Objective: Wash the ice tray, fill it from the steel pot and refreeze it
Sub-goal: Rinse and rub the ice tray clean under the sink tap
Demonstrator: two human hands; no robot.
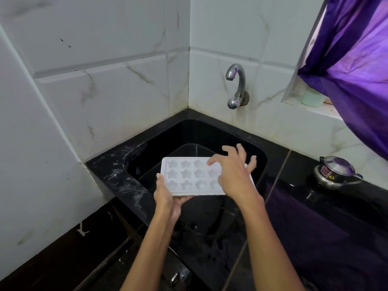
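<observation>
A white ice tray point(189, 177) with star-shaped cells is held level over the black sink point(151, 148). My left hand point(165, 198) grips its near left corner from below, thumb on the rim. Over the tray's right half my right hand point(233, 173) hovers with fingers spread, its fingertips at the cells; it hides that end of the tray. A steel pot point(336, 172) with a lid stands on the black counter to the right. The cells look empty.
A steel tap point(237, 85) juts from the tiled wall behind the sink, with no water running. A purple curtain point(352, 66) hangs at the upper right over a window ledge holding a pale cup point(312, 98). Tiled walls close in the left and back.
</observation>
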